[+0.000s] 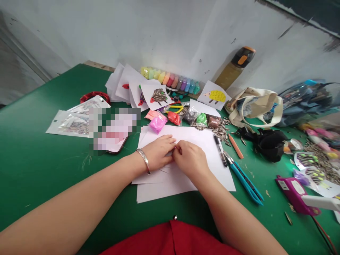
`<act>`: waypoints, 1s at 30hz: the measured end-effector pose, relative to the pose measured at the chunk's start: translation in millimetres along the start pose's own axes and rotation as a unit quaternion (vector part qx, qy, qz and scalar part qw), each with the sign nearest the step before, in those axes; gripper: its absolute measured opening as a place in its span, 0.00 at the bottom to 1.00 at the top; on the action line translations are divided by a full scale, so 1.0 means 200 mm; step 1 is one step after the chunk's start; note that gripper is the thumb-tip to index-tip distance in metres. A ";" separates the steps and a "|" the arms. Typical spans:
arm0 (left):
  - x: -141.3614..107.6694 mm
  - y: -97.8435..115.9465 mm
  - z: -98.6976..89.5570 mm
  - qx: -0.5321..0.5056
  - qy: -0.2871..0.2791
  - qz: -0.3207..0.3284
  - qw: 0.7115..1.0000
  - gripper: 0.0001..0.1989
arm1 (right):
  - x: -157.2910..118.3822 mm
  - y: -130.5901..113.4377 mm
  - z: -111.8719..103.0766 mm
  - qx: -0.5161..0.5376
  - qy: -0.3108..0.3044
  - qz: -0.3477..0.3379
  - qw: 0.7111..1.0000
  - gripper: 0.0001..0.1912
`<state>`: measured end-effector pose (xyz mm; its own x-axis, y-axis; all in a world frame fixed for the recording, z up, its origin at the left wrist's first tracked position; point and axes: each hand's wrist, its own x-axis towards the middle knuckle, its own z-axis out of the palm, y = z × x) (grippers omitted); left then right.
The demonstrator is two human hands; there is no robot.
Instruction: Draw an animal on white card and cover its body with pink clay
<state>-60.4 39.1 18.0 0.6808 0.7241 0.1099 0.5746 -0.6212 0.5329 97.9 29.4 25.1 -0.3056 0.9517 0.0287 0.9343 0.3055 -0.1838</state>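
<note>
Several white paper sheets (212,180) lie overlapped on the green table in front of me. My left hand (158,154), with a silver bracelet on its wrist, rests on the sheets with its fingers stretched out. Against its fingertips, my right hand (190,157) is closed in a pinch; what it holds is too small and hidden to name. Just beyond the sheets sit a pink clay packet (158,123), a red one (174,118), a green one (202,119) and a brown one (214,121). A black pen (220,150) lies on the right of the paper.
Blue tweezers (247,182) and an orange stick (236,146) lie at right, near a purple glue gun (297,194). A phone (117,138) and bead packets (71,124) are at left. Hedgehog pictures (159,96), a bottle (233,69) and a cloth bag (255,106) stand behind.
</note>
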 end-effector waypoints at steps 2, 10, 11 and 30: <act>0.00 0.00 0.00 -0.007 0.005 0.001 1.000 0.11 | 0.01 -0.01 0.00 0.002 -0.002 0.007 1.000 0.09; -0.01 -0.01 0.01 -0.007 0.017 -0.002 1.000 0.09 | 0.02 -0.02 0.00 0.012 -0.012 0.031 0.999 0.08; -0.01 -0.01 0.01 -0.007 0.016 -0.001 1.000 0.09 | 0.02 -0.02 -0.01 0.013 -0.012 0.033 0.999 0.08; -0.03 -0.03 0.03 0.039 -0.013 -0.058 0.997 0.25 | -0.08 0.15 -0.06 0.041 0.010 -0.092 0.995 0.10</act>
<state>-65.7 35.9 8.8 0.6185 0.7853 0.0283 0.6837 -0.5556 0.4731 132.9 23.1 31.4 -0.4652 0.8809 0.0876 0.8449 0.4713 -0.2531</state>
